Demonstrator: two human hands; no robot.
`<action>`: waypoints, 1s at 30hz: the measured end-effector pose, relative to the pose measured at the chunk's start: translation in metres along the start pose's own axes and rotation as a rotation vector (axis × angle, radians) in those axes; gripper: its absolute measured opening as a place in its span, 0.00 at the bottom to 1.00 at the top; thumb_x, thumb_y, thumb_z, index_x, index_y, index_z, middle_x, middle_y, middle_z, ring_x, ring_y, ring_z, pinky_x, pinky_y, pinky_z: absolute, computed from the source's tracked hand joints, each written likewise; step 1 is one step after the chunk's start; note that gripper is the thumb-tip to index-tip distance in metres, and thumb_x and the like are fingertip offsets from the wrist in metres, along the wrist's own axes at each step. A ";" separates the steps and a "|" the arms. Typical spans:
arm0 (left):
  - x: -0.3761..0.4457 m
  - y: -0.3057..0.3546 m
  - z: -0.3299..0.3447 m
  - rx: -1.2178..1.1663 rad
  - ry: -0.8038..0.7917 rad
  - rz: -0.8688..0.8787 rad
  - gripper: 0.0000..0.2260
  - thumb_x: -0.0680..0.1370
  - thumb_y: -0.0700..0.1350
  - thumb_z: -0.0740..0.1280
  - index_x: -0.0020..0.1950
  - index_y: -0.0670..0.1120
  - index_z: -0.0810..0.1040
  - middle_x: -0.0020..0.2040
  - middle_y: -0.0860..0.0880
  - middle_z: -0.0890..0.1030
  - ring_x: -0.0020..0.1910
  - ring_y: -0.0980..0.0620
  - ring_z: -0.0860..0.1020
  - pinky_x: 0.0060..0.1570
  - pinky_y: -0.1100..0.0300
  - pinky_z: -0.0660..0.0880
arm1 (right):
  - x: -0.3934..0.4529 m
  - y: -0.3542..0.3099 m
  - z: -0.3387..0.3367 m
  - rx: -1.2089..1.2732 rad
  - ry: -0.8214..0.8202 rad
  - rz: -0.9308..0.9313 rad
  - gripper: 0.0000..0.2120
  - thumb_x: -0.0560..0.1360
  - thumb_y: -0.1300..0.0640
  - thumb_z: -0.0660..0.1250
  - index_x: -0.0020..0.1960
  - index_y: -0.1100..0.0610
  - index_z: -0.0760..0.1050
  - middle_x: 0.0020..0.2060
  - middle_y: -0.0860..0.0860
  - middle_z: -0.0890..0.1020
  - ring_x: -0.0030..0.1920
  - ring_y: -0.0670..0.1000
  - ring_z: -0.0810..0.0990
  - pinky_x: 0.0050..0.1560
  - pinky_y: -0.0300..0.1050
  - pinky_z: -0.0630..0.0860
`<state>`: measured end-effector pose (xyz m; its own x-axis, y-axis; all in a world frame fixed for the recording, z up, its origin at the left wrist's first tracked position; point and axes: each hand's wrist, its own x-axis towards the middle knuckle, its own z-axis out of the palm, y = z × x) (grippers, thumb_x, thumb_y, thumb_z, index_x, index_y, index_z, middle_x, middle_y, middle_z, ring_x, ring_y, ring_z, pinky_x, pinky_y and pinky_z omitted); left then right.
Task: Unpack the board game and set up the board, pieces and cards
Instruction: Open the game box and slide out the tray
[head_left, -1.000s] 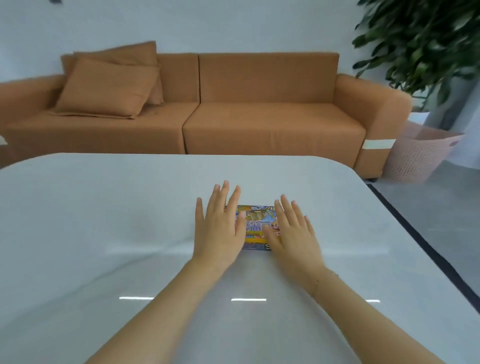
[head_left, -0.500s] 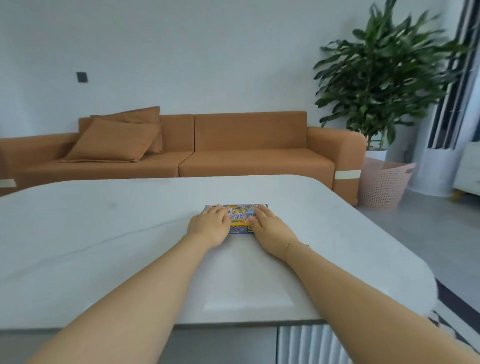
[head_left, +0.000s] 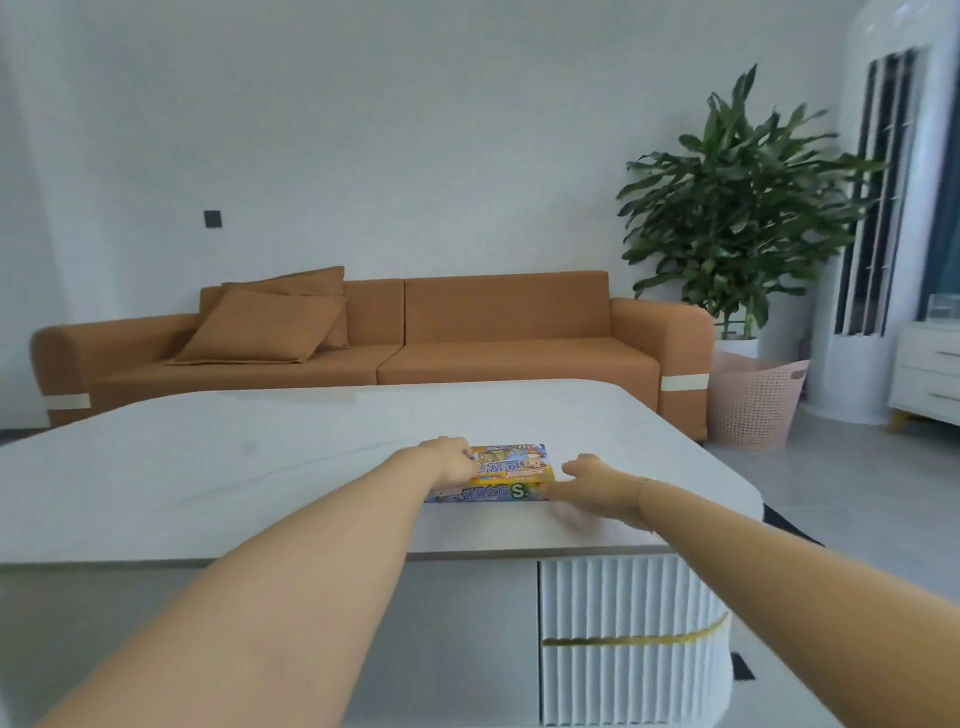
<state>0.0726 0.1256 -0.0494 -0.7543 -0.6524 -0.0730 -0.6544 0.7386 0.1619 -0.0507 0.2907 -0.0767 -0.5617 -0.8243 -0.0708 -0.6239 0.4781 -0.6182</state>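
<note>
A small colourful board game box lies flat and closed on the white table, near its front right part. My left hand is at the box's left edge, with its fingers curled over that edge. On the other side, my right hand has its fingers stretched toward the box's near right corner and touching it, while the thumb is raised and apart from the box. No board, pieces or cards are visible outside the box.
An orange sofa with cushions stands behind the table. A pink laundry basket, a large potted plant and a white drawer unit are at the right. The table's ribbed white base is below its front edge.
My hands slid off the top of the box to its left and right sides. The view has pulled back and tilted up, showing more of the room.
</note>
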 end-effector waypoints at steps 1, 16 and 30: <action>0.004 0.005 -0.001 0.050 0.004 -0.017 0.21 0.79 0.50 0.56 0.72 0.45 0.65 0.68 0.43 0.69 0.64 0.43 0.71 0.58 0.54 0.71 | -0.004 0.000 -0.006 -0.016 -0.057 0.003 0.16 0.78 0.47 0.63 0.51 0.61 0.74 0.54 0.55 0.72 0.54 0.54 0.71 0.56 0.46 0.66; 0.097 -0.021 0.033 -0.169 0.290 0.200 0.06 0.78 0.57 0.55 0.53 0.59 0.66 0.58 0.55 0.75 0.63 0.53 0.66 0.55 0.51 0.68 | 0.124 0.012 -0.006 0.190 0.169 0.024 0.20 0.72 0.41 0.68 0.44 0.59 0.82 0.45 0.54 0.84 0.43 0.53 0.79 0.43 0.44 0.73; 0.070 -0.031 0.028 -0.079 0.388 0.660 0.37 0.63 0.72 0.68 0.68 0.58 0.70 0.66 0.61 0.70 0.65 0.62 0.66 0.66 0.62 0.63 | 0.116 0.009 -0.018 0.549 0.167 0.046 0.12 0.75 0.55 0.69 0.41 0.64 0.74 0.30 0.56 0.76 0.24 0.50 0.70 0.27 0.39 0.69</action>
<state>0.0382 0.0617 -0.0867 -0.9054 -0.1041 0.4116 -0.0580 0.9907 0.1231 -0.1314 0.2047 -0.0768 -0.6879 -0.7258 -0.0102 -0.2480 0.2482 -0.9364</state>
